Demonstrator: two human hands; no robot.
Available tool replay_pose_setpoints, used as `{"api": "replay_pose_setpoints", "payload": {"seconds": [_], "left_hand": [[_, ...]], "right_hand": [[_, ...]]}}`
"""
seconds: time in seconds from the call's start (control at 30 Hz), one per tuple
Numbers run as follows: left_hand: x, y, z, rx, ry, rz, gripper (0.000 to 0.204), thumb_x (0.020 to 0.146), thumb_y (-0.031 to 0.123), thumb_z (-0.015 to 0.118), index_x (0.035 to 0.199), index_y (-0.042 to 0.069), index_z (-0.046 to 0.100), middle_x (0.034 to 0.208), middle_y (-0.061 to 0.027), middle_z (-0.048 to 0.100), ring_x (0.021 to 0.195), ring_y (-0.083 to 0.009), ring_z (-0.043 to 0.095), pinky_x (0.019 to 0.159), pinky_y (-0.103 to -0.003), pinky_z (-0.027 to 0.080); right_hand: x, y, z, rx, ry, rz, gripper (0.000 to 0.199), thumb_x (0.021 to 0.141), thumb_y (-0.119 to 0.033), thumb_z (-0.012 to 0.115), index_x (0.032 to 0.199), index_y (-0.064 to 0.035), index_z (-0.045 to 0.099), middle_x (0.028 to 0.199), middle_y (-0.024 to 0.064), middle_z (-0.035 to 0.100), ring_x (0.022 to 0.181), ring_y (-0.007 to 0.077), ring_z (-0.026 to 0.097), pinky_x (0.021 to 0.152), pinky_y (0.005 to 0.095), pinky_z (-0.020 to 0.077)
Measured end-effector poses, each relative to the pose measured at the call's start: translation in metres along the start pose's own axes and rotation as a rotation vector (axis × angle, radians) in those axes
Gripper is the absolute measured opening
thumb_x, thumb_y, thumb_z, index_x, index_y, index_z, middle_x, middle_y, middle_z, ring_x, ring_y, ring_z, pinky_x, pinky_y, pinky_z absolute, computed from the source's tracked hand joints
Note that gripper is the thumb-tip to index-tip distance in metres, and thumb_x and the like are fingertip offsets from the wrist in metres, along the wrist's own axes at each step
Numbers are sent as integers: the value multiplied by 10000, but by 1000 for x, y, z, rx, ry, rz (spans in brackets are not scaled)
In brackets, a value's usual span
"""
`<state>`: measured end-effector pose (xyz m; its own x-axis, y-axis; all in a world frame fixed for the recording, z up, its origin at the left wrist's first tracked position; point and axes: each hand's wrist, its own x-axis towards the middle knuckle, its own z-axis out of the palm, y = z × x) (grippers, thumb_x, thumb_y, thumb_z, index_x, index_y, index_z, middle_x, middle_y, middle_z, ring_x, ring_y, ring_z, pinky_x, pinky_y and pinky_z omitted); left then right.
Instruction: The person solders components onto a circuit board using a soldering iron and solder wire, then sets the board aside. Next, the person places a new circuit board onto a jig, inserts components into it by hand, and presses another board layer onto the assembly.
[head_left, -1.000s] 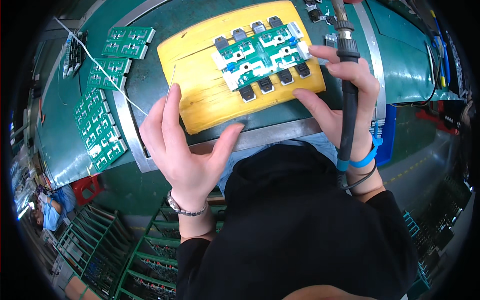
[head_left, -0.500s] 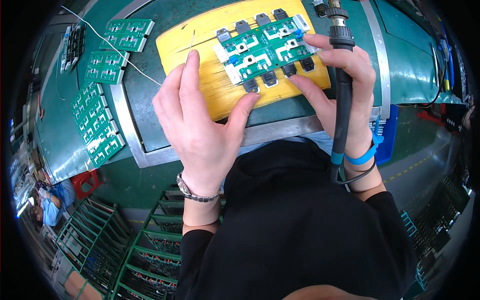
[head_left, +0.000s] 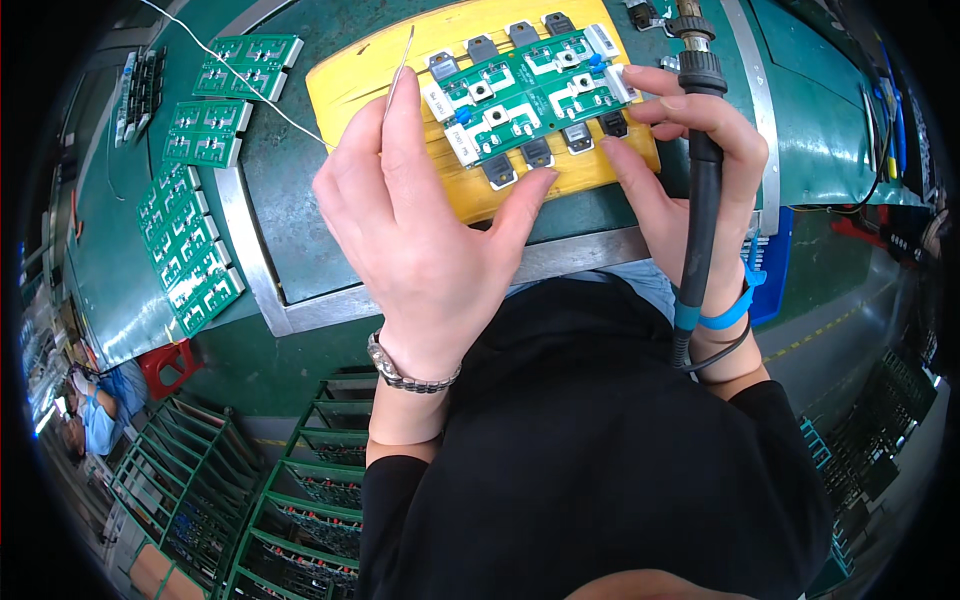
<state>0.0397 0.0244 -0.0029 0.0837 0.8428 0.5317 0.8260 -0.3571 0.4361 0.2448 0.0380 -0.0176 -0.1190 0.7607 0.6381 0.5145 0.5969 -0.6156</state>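
Observation:
A green circuit board (head_left: 535, 92) with white and blue parts rests on a yellow block (head_left: 350, 75). Several black three-legged components (head_left: 537, 152) stick out along its two long sides. My left hand (head_left: 425, 205) is left of the board, a thin solder wire (head_left: 402, 65) tucked between its fingers, its thumb near the lower row of components. My right hand (head_left: 705, 160) is at the board's right end, fingertips close to its edge and thumb beside the rightmost lower component. A black soldering iron (head_left: 703, 190) lies across that hand; its tip is beyond the upper edge.
More green boards (head_left: 205, 135) lie to the left on the green table (head_left: 290, 200), which has a metal edge strip (head_left: 350, 305). A blue bin (head_left: 772, 270) is at the right. Green racks (head_left: 310, 500) with boards stand below. Another person (head_left: 95, 410) is at the far left.
My left hand has moved right with the solder wire, its thumb now farther along the lower components. My right hand and the soldering iron have shifted slightly right.

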Motion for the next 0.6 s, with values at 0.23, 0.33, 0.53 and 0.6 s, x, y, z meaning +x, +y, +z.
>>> {"api": "replay_pose_setpoints", "payload": {"seconds": [0.23,0.33,0.53,0.6], "left_hand": [[0,1,3,8,10,-5,917,651,241,942,1410,-1,488,1250,-172,521,1157,-333,519,980,-410,451],[1,1,2,5,3,-8,915,650,242,942,1407,-1,490,1249,-175,522,1157,-335,519,980,-413,451],[0,0,4,6,1,6,922,642,241,945,1405,-3,490,1249,-176,522,1155,-337,520,978,-412,455],[0,-1,4,-10,4,5,927,641,233,946,1409,-2,483,1252,-177,520,1159,-335,519,977,-408,457]], "right_hand": [[0,2,1,31,0,-6,492,784,93,770,1188,-39,523,1160,129,688,899,185,700,797,276,573],[1,0,1,36,0,5,495,781,93,772,1188,-39,524,1163,129,686,901,184,701,798,278,575],[0,2,2,33,10,2,502,772,83,785,1184,-45,530,1164,129,685,913,191,694,809,281,569],[1,0,0,32,13,-7,511,763,69,798,1183,-50,533,1162,129,685,930,203,688,818,289,563]]}}
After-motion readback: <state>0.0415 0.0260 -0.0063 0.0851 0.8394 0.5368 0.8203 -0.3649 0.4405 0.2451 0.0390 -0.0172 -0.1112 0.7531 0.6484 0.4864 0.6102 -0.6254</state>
